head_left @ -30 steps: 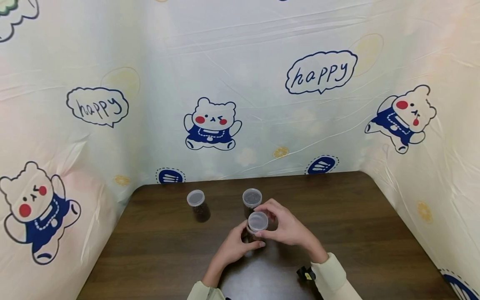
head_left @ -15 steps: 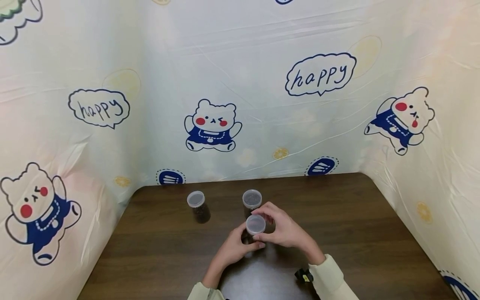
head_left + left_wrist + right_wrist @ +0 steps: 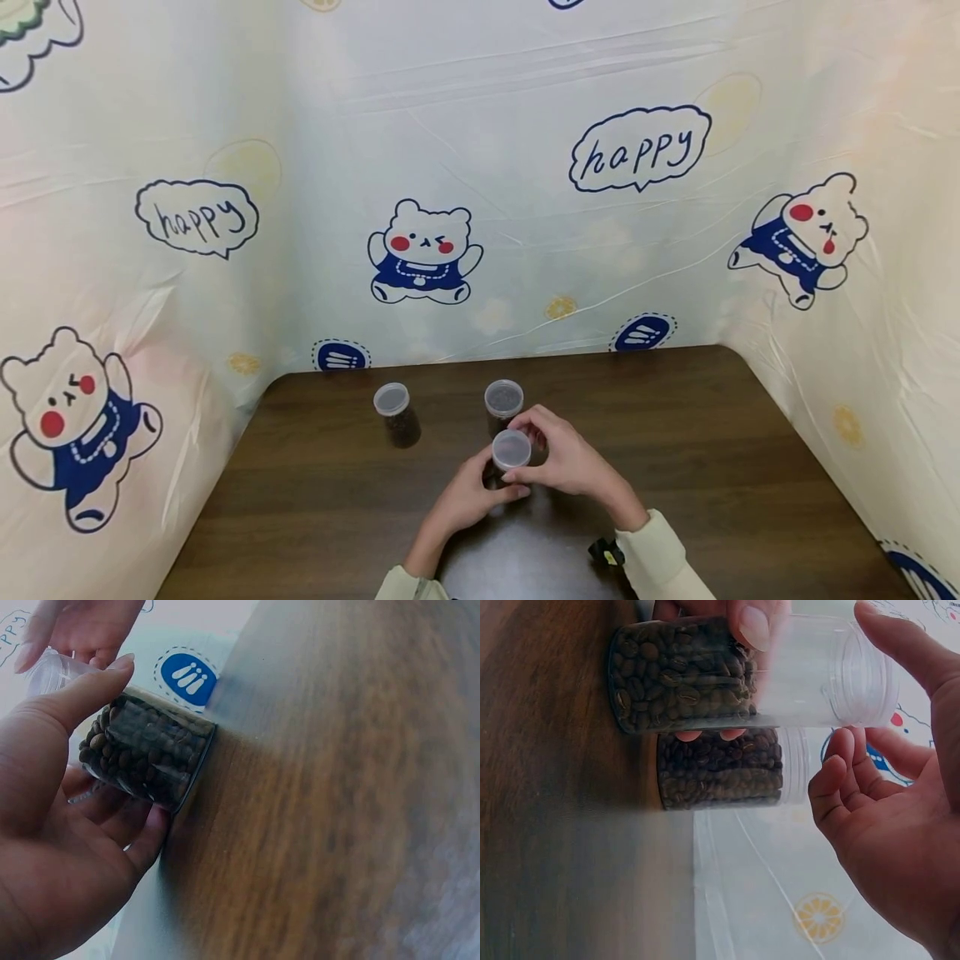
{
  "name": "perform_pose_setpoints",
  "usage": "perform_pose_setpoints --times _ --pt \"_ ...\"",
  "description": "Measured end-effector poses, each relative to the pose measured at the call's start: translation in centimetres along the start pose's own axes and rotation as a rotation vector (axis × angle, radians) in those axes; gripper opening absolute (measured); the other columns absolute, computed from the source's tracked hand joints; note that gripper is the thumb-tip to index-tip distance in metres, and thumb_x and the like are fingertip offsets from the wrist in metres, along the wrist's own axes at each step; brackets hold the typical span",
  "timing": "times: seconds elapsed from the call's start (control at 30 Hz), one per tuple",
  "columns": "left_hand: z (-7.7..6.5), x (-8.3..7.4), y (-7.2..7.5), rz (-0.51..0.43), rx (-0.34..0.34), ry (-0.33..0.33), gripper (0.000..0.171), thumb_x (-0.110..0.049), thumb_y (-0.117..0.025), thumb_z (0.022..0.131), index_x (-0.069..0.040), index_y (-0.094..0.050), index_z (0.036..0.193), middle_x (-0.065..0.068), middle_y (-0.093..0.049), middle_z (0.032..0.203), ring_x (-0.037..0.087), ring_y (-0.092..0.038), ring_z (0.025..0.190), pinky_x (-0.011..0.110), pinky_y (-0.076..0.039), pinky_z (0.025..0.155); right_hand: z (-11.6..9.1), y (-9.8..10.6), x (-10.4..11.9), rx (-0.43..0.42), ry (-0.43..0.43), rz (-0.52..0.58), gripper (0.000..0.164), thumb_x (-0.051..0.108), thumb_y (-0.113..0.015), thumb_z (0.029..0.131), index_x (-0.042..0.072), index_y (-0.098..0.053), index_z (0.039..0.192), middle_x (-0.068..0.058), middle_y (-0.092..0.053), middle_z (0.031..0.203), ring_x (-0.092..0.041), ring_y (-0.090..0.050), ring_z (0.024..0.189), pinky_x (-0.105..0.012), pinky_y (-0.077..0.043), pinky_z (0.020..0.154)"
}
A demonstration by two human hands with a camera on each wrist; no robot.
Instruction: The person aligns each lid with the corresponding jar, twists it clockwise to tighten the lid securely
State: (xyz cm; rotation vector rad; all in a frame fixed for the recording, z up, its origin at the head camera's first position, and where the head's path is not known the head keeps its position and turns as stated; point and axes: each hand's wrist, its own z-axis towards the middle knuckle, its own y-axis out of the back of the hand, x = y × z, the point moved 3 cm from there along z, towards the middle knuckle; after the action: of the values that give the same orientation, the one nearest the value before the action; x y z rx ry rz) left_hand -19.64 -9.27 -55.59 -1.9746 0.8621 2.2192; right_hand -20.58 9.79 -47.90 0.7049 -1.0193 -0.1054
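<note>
A clear jar, about two-thirds full of coffee beans, stands upright on the wooden table. My left hand grips its body; in the left wrist view the left thumb and fingers curl round it. A translucent screw lid sits on the jar's mouth. My right hand pinches the lid's rim between thumb and fingertips, while its other fingers curl loosely below in the right wrist view. Just behind stands a second lidded jar of beans, partly hidden by the right hand.
A third lidded jar of dark beans stands to the left on the brown table. A printed cloth with cartoon bears hangs round the table's back and sides. A small black object is at the right cuff.
The lid has moved slightly down and left in the head view, the right hand with it, and now lies over the jar's mouth. The left hand stays put. The head view has shifted slightly.
</note>
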Motion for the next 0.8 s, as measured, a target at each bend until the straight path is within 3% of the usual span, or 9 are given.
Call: perform_pose_setpoints --times 0.2,0.3,0.4,0.63,0.8 --pt "0.14 0.06 -0.06 0.008 -0.018 -0.001 0.061 -0.039 -0.087 0.087 -0.032 -0.059 0.141 -0.010 -0.069 0.133 0.011 -0.062 0.124 0.029 -0.048 0.106 -0.09 0.12 0.10 -0.005 0.005 -0.032 0.069 0.039 -0.096 0.076 0.014 -0.061 0.129 0.002 -0.059 0.111 -0.010 -0.055 0.097 -0.024 -0.050 0.084" --pt "0.07 0.06 -0.11 0.011 -0.016 0.005 0.059 -0.037 -0.087 0.088 -0.032 -0.060 0.140 -0.009 -0.069 0.132 0.010 -0.062 0.123 0.032 -0.049 0.106 -0.25 0.37 -0.03 0.005 0.007 0.003 0.076 0.037 -0.095 0.079 0.011 -0.058 0.140 -0.006 -0.060 0.121 -0.019 -0.057 0.104 -0.029 -0.051 0.088" --pt "0.05 -0.09 -0.09 0.015 -0.012 0.007 0.059 -0.033 -0.086 0.090 -0.032 -0.058 0.142 -0.008 -0.069 0.135 0.010 -0.062 0.124 0.034 -0.049 0.107 -0.33 0.69 -0.15 0.029 0.025 0.042 0.072 0.034 -0.090 0.085 0.014 -0.057 0.146 -0.011 -0.062 0.132 -0.022 -0.058 0.111 -0.035 -0.052 0.091" --pt "0.02 -0.07 -0.14 0.017 0.003 0.012 0.058 -0.033 -0.085 0.090 -0.031 -0.058 0.142 -0.004 -0.069 0.132 0.011 -0.063 0.115 0.032 -0.051 0.097 -0.48 0.93 -0.54 0.082 0.011 0.087 0.058 0.028 -0.085 0.091 0.027 -0.061 0.144 0.001 -0.065 0.135 -0.011 -0.058 0.116 -0.040 -0.053 0.096" --pt "-0.04 -0.20 -0.12 0.008 0.005 0.010 0.061 -0.034 -0.086 0.090 -0.031 -0.057 0.144 -0.006 -0.068 0.137 0.012 -0.062 0.123 0.033 -0.050 0.102 -0.48 0.88 -0.56 0.089 -0.003 0.093 0.053 0.030 -0.083 0.093 0.029 -0.062 0.142 0.004 -0.066 0.132 -0.011 -0.058 0.114 -0.040 -0.054 0.096"
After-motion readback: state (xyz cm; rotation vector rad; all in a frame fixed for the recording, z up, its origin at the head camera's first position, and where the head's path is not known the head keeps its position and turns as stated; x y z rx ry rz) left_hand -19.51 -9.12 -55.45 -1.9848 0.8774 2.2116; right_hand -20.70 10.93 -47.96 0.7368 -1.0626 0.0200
